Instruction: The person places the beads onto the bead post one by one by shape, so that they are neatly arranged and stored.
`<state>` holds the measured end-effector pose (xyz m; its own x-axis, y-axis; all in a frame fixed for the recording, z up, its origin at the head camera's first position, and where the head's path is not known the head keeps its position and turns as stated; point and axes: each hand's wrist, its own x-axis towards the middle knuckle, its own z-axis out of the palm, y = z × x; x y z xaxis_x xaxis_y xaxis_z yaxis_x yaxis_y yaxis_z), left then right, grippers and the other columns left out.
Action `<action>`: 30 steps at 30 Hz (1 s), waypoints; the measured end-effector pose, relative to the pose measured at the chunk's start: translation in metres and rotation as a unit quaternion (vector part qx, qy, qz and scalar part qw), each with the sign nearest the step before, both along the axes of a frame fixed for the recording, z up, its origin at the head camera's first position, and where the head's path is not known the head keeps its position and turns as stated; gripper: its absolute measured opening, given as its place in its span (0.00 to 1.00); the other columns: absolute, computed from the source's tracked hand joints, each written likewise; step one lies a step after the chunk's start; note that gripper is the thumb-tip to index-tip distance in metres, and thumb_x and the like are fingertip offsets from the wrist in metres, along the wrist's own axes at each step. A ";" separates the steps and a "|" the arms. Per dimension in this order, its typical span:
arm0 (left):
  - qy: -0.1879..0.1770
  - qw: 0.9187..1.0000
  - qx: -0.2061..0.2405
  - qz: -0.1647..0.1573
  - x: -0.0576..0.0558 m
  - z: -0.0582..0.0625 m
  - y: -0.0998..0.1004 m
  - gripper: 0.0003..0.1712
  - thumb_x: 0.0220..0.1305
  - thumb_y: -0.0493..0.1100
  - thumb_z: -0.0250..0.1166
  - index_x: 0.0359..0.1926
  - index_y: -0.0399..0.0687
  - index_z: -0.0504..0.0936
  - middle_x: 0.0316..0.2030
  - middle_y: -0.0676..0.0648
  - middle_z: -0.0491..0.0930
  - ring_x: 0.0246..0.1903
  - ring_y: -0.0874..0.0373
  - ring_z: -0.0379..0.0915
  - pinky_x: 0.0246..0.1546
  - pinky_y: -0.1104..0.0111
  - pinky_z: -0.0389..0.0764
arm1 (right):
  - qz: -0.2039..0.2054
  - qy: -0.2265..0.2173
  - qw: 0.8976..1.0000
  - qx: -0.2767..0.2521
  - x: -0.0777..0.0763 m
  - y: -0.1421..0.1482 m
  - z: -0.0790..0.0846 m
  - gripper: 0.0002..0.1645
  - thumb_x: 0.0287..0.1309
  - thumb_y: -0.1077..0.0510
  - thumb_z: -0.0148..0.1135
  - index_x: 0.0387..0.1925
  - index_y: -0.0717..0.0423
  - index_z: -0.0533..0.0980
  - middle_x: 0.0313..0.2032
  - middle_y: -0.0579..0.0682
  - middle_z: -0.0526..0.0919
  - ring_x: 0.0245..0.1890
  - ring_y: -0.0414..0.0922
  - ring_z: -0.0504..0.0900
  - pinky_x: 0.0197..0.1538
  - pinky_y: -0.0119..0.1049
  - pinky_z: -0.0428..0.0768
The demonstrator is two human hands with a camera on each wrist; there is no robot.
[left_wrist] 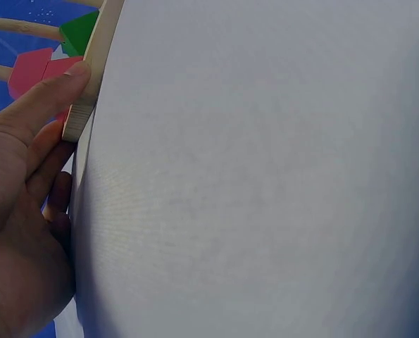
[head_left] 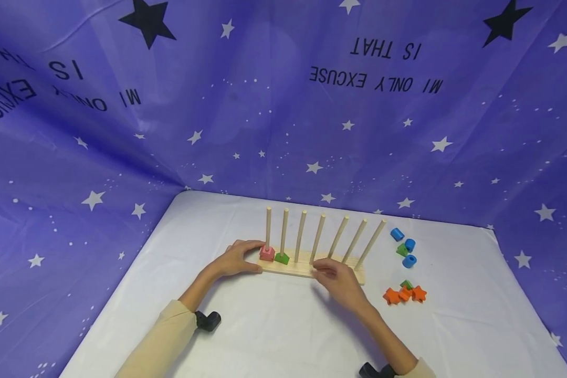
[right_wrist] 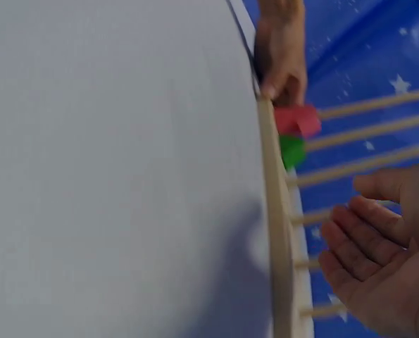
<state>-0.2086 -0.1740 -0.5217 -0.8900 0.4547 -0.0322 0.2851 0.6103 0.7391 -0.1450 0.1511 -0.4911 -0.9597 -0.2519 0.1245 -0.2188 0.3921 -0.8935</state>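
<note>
A wooden peg board [head_left: 288, 270] with a row of several upright rods lies on the table. Pink blocks [head_left: 266, 254] sit at the foot of its leftmost rod, and a green block [head_left: 282, 259] is on the rod beside it. My left hand [head_left: 236, 260] grips the board's left end; in the left wrist view the thumb [left_wrist: 72, 76] presses its front edge, other fingers behind. Over the board, near the middle rods, is my right hand [head_left: 342, 286]. The right wrist view shows that palm [right_wrist: 399, 282] holding nothing, fingers loosely bent.
Right of the board lie several blue cylinders [head_left: 409, 261] with a green block [head_left: 402, 250] among them. Nearer the front are orange star blocks [head_left: 419, 294] beside another green block [head_left: 406, 284]. A purple star-printed cloth [head_left: 274, 105] rises behind the white table [head_left: 274, 325].
</note>
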 end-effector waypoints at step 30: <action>-0.005 1.000 -0.003 0.005 0.000 -0.002 -0.002 0.44 0.53 0.54 0.77 0.70 0.51 0.73 0.68 0.44 0.69 0.62 0.45 0.61 0.64 0.44 0.57 | -0.223 0.008 0.946 0.236 -0.052 0.187 0.001 0.24 0.63 0.64 0.62 0.59 0.71 0.73 0.49 0.70 0.78 0.49 0.64 0.76 0.49 0.56 0.79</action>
